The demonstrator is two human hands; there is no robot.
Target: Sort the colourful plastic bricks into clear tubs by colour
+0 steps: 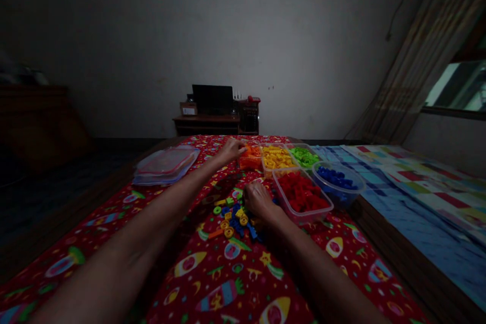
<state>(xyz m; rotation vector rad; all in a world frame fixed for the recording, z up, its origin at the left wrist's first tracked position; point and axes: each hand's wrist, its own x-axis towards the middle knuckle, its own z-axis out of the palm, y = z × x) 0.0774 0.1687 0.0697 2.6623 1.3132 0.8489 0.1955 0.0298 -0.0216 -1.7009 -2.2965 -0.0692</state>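
At the left edge of a clear tub of orange toy building pieces (249, 157), my left hand (231, 151) hovers with its fingers drawn together. Whatever it may hold is too small to make out. My right hand (258, 199) is curled, knuckles up, at the upper right of a loose pile of mixed plastic building pieces (237, 217). Its fingertips are hidden, so anything in them does not show. Blue, yellow, green and orange pieces make up the pile, which lies directly on the red patterned cloth (212, 293).
Beside the orange tub stand tubs of yellow pieces (279, 158) and green pieces (305, 156). Nearer are a tub of red pieces (299, 192) and a round tub of blue pieces (336, 179). Stacked clear lids (165, 164) lie left. A monitor (212, 99) stands on a far desk.
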